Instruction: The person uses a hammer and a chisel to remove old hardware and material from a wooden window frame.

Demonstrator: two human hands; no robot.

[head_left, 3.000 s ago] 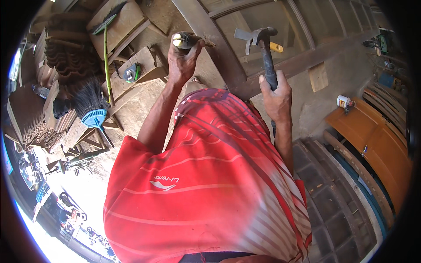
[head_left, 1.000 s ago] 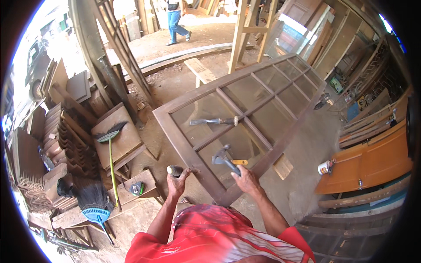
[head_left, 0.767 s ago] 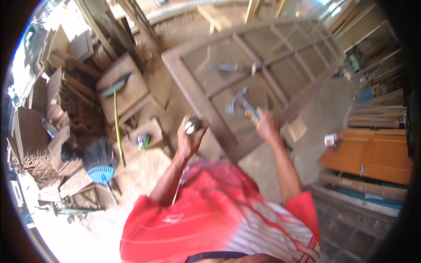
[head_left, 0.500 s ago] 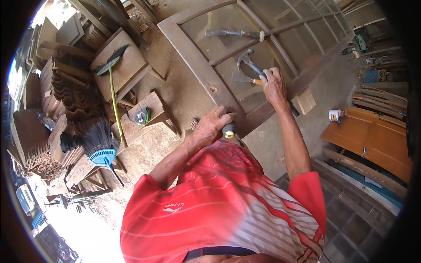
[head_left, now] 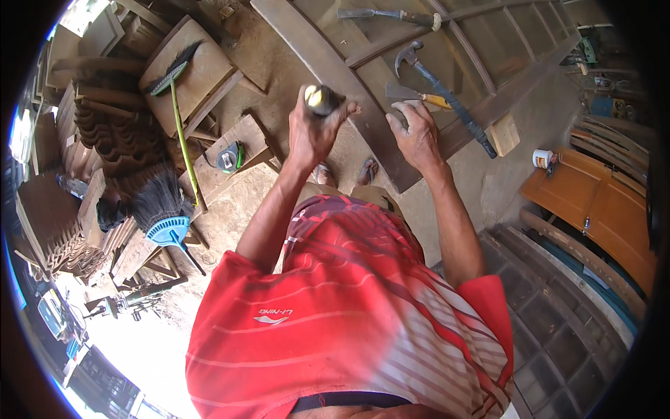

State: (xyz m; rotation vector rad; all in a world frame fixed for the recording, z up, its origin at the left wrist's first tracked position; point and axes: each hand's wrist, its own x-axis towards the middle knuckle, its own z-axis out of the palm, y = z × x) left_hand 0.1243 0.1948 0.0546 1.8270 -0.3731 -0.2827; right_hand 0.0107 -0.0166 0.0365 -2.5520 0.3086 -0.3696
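My left hand point(head_left: 310, 136) is closed around a dark-handled tool with a yellow butt end point(head_left: 322, 100), upright beside the corner of a brown glazed door frame point(head_left: 391, 150). Seen end-on, the tool hides its blade, so its kind cannot be told. Over the frame's near rail, my right hand point(head_left: 420, 140) is open, its fingers apart and slightly bent. Just beyond it lies a claw hammer point(head_left: 453, 101) with a dark wrapped grip, resting across the frame. Beneath the hammer's handle is a scraper point(head_left: 419, 95) with an orange handle. A chisel point(head_left: 391, 15) lies farther off over the glass.
To the left, a low wooden bench point(head_left: 237, 150) carries a tape measure point(head_left: 229, 158). A green broom point(head_left: 178, 105) and a blue broom point(head_left: 167, 227) lean near stacked boards point(head_left: 105, 140). At right, a white tub point(head_left: 541, 158) stands by orange door panels point(head_left: 593, 195).
My right hand has let go of the hammer, which now lies on the frame, and has drawn back slightly. My left hand has risen away from my body, lifting the dark-handled tool.
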